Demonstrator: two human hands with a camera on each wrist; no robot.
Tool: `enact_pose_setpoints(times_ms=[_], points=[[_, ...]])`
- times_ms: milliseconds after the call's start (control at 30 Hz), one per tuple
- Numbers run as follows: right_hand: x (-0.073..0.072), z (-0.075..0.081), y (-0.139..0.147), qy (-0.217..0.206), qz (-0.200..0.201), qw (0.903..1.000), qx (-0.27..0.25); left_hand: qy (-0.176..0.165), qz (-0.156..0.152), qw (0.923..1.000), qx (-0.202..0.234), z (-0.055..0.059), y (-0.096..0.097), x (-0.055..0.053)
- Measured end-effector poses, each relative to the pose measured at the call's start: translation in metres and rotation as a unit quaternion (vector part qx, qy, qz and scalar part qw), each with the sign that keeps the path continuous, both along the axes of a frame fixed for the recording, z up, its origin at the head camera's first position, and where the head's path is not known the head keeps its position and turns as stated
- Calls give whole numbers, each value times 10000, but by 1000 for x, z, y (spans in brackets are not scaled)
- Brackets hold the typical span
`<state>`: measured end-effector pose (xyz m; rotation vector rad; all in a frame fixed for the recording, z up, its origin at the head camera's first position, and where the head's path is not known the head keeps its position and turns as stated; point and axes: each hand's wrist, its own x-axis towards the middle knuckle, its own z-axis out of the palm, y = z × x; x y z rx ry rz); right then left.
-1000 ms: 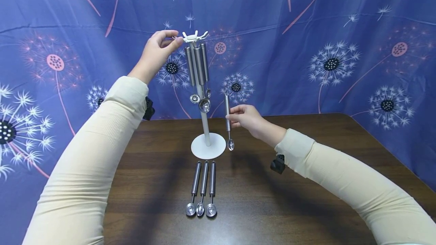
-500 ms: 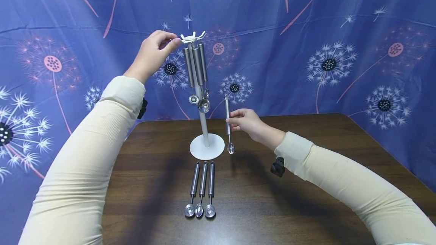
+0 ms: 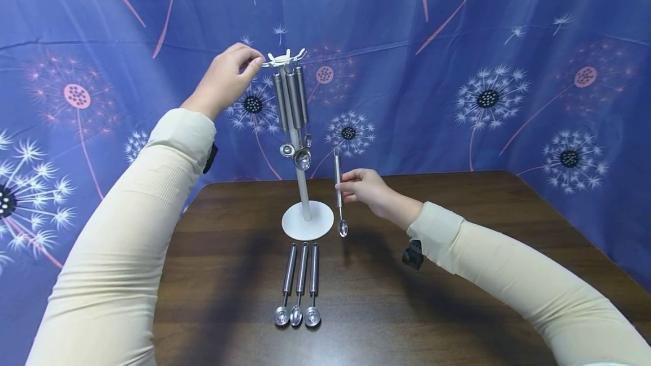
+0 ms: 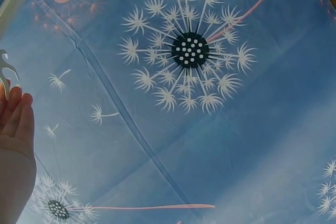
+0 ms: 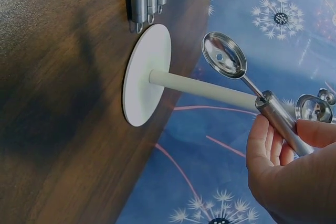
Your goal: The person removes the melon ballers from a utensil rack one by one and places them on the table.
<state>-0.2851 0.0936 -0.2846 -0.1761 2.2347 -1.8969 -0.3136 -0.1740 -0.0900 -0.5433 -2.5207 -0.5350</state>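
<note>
My left hand (image 3: 224,81) pinches one arm of the hook ring at the top of a white utensil stand (image 3: 320,226). The left wrist view catches these fingers (image 4: 18,114) at its edge, against a white hook (image 4: 7,67). Three steel-handled scoops (image 3: 294,97) hang from the ring, small cups downward. Right of the pole, my right hand (image 3: 368,190) grips a melon baller (image 3: 338,165) by its handle, cup down, above the table. A small hole shows in its cup (image 5: 223,56) in the right wrist view.
Three more steel scoops (image 3: 302,275) lie side by side in front of the stand's base, handles pointing away from me. Beneath them is the dark wooden table (image 3: 432,309). Behind it hangs a blue dandelion-print curtain (image 3: 407,100).
My right hand has sunk a little with the melon baller, staying beside the pole. My left hand still pinches the ring; the hook ring seems slightly turned.
</note>
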Motion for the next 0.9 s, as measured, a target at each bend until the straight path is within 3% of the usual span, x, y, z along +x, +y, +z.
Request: enact_pose_setpoints(times_ms=[433, 633, 900], points=[[4, -7, 1, -188, 23, 9998, -57, -140, -179, 9997, 79, 4, -5, 1], [7, -18, -2, -232, 140, 9995, -180, 22, -161, 9999, -43, 4, -6, 2], [15, -35, -4, -353, 200, 9990, -203, -91, -118, 9998, -114, 4, -2, 3]])
